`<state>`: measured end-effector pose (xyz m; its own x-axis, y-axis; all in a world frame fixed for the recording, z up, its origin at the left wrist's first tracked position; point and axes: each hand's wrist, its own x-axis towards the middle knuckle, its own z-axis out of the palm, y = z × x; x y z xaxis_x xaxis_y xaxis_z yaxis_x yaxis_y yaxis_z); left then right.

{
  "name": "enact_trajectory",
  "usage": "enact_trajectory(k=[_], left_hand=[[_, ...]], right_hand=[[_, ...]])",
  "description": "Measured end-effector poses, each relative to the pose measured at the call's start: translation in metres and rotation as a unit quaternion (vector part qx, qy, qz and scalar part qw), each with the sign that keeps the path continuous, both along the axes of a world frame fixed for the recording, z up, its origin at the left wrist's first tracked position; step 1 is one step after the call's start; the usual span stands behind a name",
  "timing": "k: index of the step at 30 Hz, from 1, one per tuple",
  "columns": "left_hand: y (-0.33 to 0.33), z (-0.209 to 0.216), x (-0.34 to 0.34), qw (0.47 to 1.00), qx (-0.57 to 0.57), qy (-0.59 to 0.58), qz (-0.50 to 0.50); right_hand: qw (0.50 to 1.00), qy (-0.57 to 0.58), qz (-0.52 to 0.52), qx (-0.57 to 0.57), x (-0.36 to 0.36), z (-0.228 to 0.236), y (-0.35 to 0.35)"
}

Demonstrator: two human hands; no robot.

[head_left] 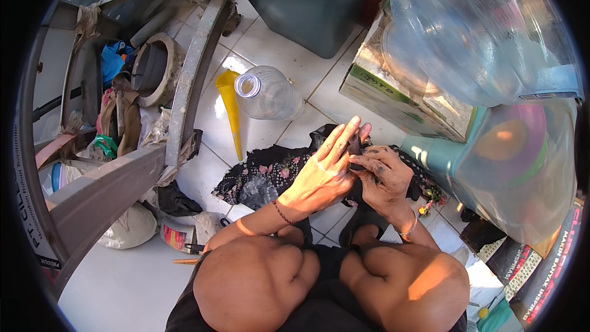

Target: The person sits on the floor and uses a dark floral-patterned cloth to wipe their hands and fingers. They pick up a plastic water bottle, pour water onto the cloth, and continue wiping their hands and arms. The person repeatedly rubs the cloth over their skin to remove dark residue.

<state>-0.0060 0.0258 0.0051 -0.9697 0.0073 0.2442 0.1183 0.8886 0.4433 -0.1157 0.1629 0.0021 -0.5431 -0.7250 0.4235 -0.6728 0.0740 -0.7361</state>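
In front of my knees, my left hand (329,171) is raised with its fingers stretched out and nearly together. My right hand (384,178), its fingertips smudged dark, pinches close against the left palm. A small dark thing (354,146) shows between the two hands; its kind is mostly hidden by the fingers. Beneath them a black floral cloth (270,170) lies spread on the tiles, with a crumpled piece of clear plastic (257,192) on it. Beyond the cloth, an uncapped clear plastic bottle (273,95) stands beside a yellow pointed funnel-like piece (229,107).
A metal frame (110,193) stands at left, with rags and a ring-shaped part (161,69) behind it. A dark bin (301,15) with a liner is at the far side. On the right are a carton (405,101), a large clear container (473,31) and a bagged stack (522,172).
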Motion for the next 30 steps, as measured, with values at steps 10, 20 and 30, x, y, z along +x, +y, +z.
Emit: enact_trajectory(k=[10, 20, 30], left_hand=[[0.003, -0.017, -0.001, 0.987, -0.158, -0.008, 0.023], [-0.001, -0.017, -0.007, 0.995, -0.046, 0.026, 0.080], [-0.006, -0.024, 0.003, 0.983, -0.151, 0.098, 0.034]], right_hand=[[0.996, -0.032, 0.081, 0.017, -0.006, 0.013, 0.004], [0.994, 0.063, 0.052, 0.074, -0.001, 0.016, -0.006], [0.979, -0.173, -0.095, -0.057, -0.035, 0.031, 0.002]])
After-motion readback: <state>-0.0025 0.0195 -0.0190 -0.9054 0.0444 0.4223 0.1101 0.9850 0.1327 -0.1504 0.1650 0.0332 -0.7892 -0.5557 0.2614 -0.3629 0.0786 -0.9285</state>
